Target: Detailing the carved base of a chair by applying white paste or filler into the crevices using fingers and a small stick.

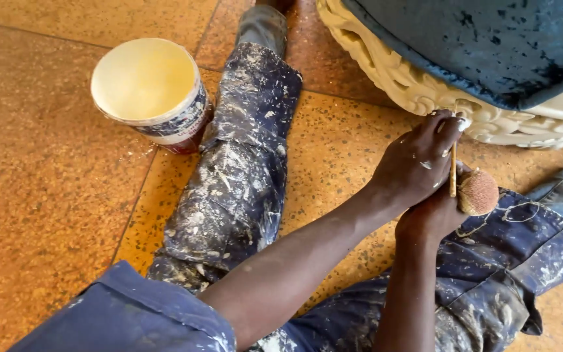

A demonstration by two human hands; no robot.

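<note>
Blue sleeve (125, 316) fills the bottom edge, closest of all, and from it the person's left forearm runs up and to the right across the lap. Left hand (418, 163) sits up near the carved cream frame (425, 91), fingers curled tight, pinching a thin wooden stick (453, 171) that hangs almost straight down from the grip. At the fingertips there is a dab of pale paint, touching or all but touching the lower edge of the carving; which of the two, hard to say. Right hand (433, 212) tucks in just beneath the left, mostly covered by it, closed around a round brown speckled ball (478, 192) that peeks out on its right side. Whether ball and stick are one piece cannot be told, since the hands hide the join.

Both legs lie flat on the floor (47, 195), an orange speckled tile. Trousers (239, 169) are dark blue and thick with white splashes; the left leg stretches straight up the middle of the view. Just left of that knee stands a white bucket (148, 91), holding cream paint and tilted slightly, its base touching the trouser leg. Blue velvet upholstery (490, 45) sits above the carved frame, top right. Between bucket and carving lies that outstretched leg, so the paint is well apart from the hands.
</note>
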